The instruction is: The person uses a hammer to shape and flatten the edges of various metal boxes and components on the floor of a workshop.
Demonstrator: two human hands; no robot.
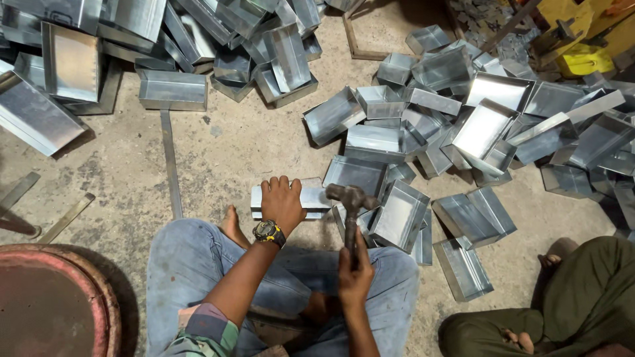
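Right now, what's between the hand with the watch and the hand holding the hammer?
In the head view, only blue-jeaned knees lie between left hand, pressing a shiny folded metal box, and right hand, gripping the dark steel hammer.

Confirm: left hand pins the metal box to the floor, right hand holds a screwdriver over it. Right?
Not quite. The head view shows the right hand gripping a hammer, not a screwdriver, its head raised beside the box. The rest stands: the left hand presses flat on the metal box on the floor.

Silvery-grey metal trays (397,142); blue jeans (192,264); perhaps dark-steel hammer (350,205).
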